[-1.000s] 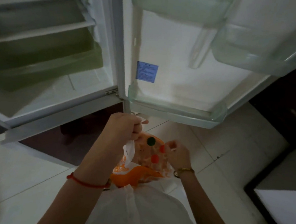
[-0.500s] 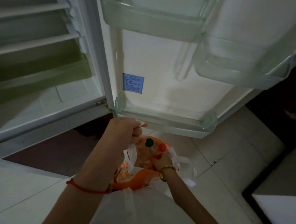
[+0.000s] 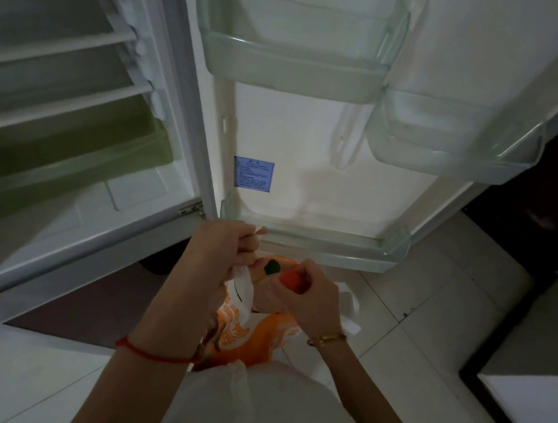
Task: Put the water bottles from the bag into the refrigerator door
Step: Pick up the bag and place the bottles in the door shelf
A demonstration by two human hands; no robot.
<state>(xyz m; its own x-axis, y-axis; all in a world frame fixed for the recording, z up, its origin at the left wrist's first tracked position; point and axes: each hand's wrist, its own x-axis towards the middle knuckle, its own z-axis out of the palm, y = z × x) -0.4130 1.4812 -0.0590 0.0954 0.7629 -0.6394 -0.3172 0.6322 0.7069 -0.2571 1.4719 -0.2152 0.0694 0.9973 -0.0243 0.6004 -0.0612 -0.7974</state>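
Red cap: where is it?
Head view, centre: red cap in the right hand at the bag mouth, beside the green cap, below the bottom door shelf.

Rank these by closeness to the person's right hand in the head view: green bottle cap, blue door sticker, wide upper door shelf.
1. The green bottle cap, just left of the right hand, in the bag.
2. The blue door sticker, higher up, low on the door.
3. The wide upper door shelf, highest on the door.
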